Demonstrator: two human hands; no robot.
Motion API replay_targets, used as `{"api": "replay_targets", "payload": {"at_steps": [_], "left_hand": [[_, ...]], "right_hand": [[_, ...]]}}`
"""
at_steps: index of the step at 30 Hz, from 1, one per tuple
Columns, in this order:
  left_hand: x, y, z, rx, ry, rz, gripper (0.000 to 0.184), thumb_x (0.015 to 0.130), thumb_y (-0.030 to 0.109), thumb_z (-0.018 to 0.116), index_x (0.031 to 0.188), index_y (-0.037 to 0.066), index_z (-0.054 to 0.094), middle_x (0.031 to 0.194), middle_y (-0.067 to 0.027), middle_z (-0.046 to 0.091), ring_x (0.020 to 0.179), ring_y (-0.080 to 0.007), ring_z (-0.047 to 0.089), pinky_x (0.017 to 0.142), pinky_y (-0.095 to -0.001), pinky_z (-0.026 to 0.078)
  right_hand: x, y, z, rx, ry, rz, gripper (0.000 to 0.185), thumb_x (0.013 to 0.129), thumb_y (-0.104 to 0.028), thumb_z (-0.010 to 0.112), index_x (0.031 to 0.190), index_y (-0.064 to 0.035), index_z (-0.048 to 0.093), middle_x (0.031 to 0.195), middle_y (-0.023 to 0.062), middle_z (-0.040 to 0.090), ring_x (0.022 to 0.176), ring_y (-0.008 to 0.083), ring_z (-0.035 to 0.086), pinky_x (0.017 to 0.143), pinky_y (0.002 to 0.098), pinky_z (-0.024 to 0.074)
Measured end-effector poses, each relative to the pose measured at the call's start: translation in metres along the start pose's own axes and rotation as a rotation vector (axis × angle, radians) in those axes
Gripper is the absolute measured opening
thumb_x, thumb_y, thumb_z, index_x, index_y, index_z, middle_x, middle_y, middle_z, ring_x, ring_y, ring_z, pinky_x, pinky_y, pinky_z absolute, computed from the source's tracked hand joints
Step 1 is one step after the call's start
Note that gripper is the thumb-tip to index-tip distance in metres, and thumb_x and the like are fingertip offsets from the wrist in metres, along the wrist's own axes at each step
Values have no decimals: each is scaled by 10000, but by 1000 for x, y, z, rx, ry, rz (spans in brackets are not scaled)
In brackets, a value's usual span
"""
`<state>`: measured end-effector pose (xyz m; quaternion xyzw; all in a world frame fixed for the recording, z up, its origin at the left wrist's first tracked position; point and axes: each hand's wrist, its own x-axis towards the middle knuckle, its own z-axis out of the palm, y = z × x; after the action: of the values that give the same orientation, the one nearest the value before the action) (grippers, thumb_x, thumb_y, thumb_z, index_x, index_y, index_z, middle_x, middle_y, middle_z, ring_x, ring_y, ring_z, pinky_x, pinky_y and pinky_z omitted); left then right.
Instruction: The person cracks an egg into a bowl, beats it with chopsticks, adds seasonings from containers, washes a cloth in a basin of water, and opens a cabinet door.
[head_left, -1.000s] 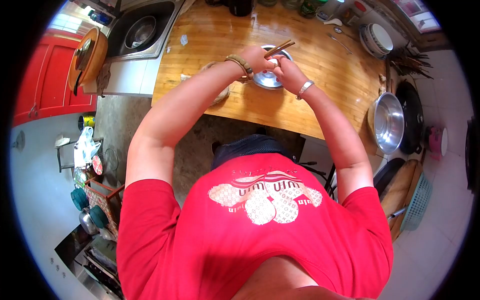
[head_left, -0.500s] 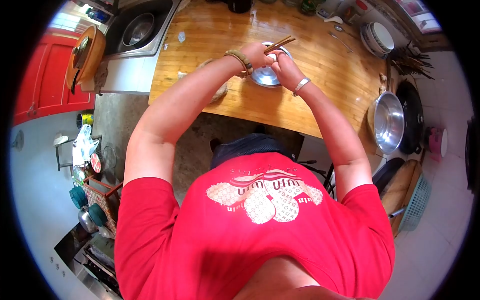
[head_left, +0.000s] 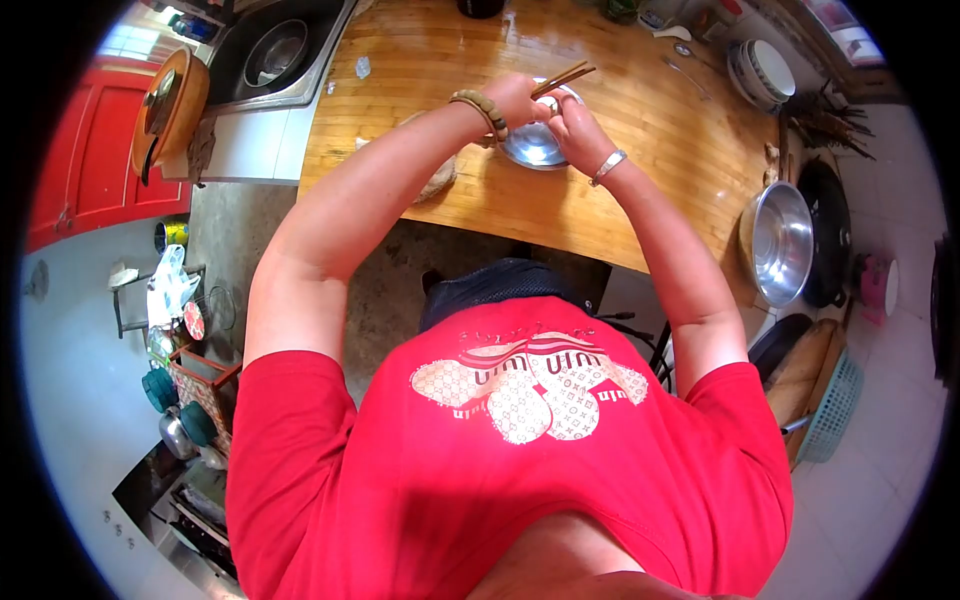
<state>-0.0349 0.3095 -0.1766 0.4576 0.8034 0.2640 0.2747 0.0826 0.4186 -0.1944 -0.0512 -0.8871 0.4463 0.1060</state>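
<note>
A shiny metal bowl point(head_left: 535, 150) sits on the wooden table, in front of my body. My left hand point(head_left: 513, 100), with a bangle at its wrist, is closed around a pair of chopsticks point(head_left: 568, 78) that point up to the right. Over the bowl's right side, my right hand point(head_left: 580, 130) has its fingers bent together close to the left hand. A small pale thing point(head_left: 549, 104) shows between the two hands; its kind is too small to tell. The hands partly hide the bowl's inside.
A brownish cloth-like bundle point(head_left: 437, 182) lies under my left forearm. At right stand a large metal basin point(head_left: 780, 243), stacked bowls point(head_left: 765, 75) and a black wok point(head_left: 826, 235). A sink point(head_left: 300, 95) holding a pan is at upper left. Spoons lie at the back right.
Both hands stay over the bowl, drawn slightly upward in the view. The right hand's fingers have shifted a little around the pale thing. The chopsticks stay in the left hand.
</note>
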Motion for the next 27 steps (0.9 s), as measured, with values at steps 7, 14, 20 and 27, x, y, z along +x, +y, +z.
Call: {"api": "replay_targets", "payload": {"at_steps": [7, 14, 20, 27], "left_hand": [[-2, 1, 0, -78, 6, 22, 217, 735, 209, 585, 838, 21, 621, 697, -126, 621, 616, -199, 583, 588, -312, 448], [-8, -2, -15, -228, -121, -14, 249, 730, 202, 613, 928, 54, 634, 724, -75, 629, 664, -135, 566, 634, -279, 444], [-3, -7, -18, 38, -80, 39, 309, 730, 206, 654, 1009, 80, 609, 769, -124, 632, 677, -174, 578, 638, -301, 449], [-18, 14, -27, 153, -2, 105, 272, 720, 194, 666, 969, 97, 615, 743, -141, 611, 653, -259, 581, 617, -333, 453]], "right_hand": [[-4, 10, 1, -75, 32, -123, 357, 782, -88, 423, 1111, 49, 414, 1034, 270, 490, 978, 376, 477, 853, 387, 388], [-9, 9, -3, -26, -17, -61, 367, 807, -96, 419, 1152, 26, 388, 1029, 256, 482, 967, 371, 476, 844, 384, 389], [-11, -15, -25, -109, -207, -48, 437, 777, -50, 409, 1212, -30, 364, 852, 184, 491, 818, 324, 485, 755, 394, 400], [-16, -4, -26, -209, -151, -216, 407, 778, -30, 446, 1177, -28, 364, 942, 194, 497, 722, 285, 508, 674, 363, 422]]}}
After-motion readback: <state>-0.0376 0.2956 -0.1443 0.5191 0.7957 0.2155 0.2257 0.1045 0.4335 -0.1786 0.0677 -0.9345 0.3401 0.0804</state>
